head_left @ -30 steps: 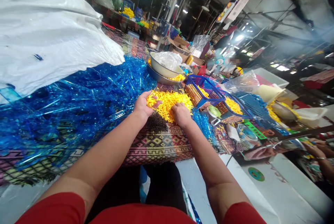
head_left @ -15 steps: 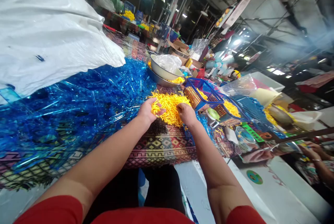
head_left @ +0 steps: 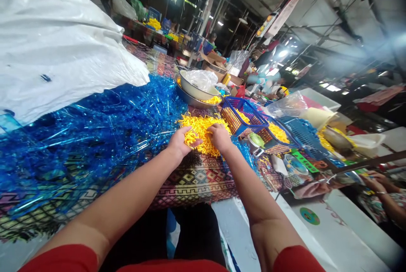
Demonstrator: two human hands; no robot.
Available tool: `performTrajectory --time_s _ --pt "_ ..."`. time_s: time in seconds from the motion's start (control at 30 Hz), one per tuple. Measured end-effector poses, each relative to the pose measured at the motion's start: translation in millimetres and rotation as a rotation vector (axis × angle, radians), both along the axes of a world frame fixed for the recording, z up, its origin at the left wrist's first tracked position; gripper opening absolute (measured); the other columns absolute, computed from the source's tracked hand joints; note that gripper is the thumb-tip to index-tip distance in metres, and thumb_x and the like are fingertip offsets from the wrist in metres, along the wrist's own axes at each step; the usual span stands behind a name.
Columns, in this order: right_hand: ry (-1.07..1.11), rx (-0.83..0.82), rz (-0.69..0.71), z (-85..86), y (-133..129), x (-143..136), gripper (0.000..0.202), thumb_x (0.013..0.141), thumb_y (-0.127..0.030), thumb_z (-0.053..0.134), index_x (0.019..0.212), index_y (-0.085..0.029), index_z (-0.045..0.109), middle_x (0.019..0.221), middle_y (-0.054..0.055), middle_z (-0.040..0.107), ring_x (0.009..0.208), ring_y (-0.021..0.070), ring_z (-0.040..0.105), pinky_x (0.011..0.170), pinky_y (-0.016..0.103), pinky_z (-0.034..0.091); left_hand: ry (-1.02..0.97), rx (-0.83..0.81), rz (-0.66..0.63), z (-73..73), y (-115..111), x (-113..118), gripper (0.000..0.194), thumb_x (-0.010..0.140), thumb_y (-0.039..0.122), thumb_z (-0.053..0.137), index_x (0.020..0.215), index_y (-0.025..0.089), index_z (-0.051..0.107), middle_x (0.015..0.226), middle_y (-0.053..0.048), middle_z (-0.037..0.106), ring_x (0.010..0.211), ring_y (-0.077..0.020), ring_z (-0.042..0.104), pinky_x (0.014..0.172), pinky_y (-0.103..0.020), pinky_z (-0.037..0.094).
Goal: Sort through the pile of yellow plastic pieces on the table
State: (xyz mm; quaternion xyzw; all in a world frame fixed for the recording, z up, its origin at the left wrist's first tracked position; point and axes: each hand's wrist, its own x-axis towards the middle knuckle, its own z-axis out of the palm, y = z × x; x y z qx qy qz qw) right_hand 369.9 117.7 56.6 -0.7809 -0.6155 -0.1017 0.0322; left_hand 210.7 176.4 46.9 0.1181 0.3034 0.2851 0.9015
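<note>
My left hand (head_left: 180,141) is cupped palm up around several small yellow pieces (head_left: 190,137). Close to its right, my right hand (head_left: 219,136) has its fingers bent together over the pile of yellow pieces (head_left: 204,126); whatever is between its fingertips is too small to make out. The pile lies on a patterned cloth (head_left: 190,179). A cluster of tiny dark pieces (head_left: 193,158) sits just below my left hand, partly covered by it.
Blue clear plastic pieces (head_left: 95,128) spread at the left beside a white sack (head_left: 63,43). Behind the pile are stacked bowls (head_left: 198,92) and a blue basket (head_left: 244,119). A small cup (head_left: 255,143) stands right of my right hand. Another person's hands (head_left: 377,181) show far right.
My right hand has moved slightly left and closer to my left hand, its fingers still bent. My left hand still cups yellow pieces. The whole view has shifted a little.
</note>
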Motion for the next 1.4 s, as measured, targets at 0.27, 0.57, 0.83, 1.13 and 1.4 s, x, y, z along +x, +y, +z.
performTrajectory --time_s 0.27,0.57,0.83,1.13,1.4 --pt "-0.09 0.076 -0.116 -2.7 4.0 8.5 0.021 0.082 -0.022 0.044 0.085 -0.018 0.064 0.098 0.01 0.06 0.095 0.0231 0.046 0.07 0.031 0.038 -0.011 0.017 -0.034 -2.6 3.8 -0.2 0.009 0.077 0.023 0.05 0.08 0.015 0.05 0.056 -0.004 0.054 0.049 -0.0207 0.06 0.038 -0.029 0.048" --pt "0.373 0.114 0.125 20.4 15.8 -2.7 0.022 0.081 -0.027 0.048 0.088 -0.017 0.066 0.08 0.002 0.066 0.073 0.0148 0.057 0.066 0.025 0.043 -0.103 -0.01 0.009 -7.5 -0.7 4.1 0.02 0.079 0.032 0.051 0.089 0.016 0.054 0.062 -0.004 0.058 0.049 -0.0177 0.059 0.048 -0.036 0.052" --pt "-0.146 -0.097 -0.058 -1.1 37.1 7.8 0.024 0.083 -0.03 0.044 0.098 -0.024 0.062 0.103 0.01 0.058 0.1 0.0259 0.045 0.077 0.039 0.039 -0.055 -0.018 -0.008 -3.8 2.7 0.8 0.014 0.076 0.024 0.052 0.085 0.014 0.053 0.055 -0.003 0.055 0.045 -0.018 0.058 0.039 -0.029 0.049" --pt "-0.097 0.006 -0.024 -5.5 37.4 22.2 0.02 0.08 -0.021 0.045 0.088 -0.017 0.063 0.092 0.011 0.059 0.093 0.022 0.049 0.077 0.03 0.038 -0.021 0.023 -0.042 -5.5 2.2 2.7 0.012 0.076 0.026 0.051 0.08 0.014 0.049 0.057 -0.005 0.055 0.048 -0.0207 0.06 0.035 -0.027 0.046" --pt "0.47 0.367 -0.039 -7.5 29.1 51.3 0.013 0.068 -0.027 0.055 0.069 -0.016 0.06 0.065 0.002 0.059 0.062 0.0144 0.052 0.062 0.027 0.04 -0.009 0.024 -0.05 -4.1 0.7 2.0 0.012 0.076 0.026 0.051 0.081 0.014 0.049 0.059 -0.005 0.055 0.05 -0.0208 0.06 0.034 -0.027 0.046"
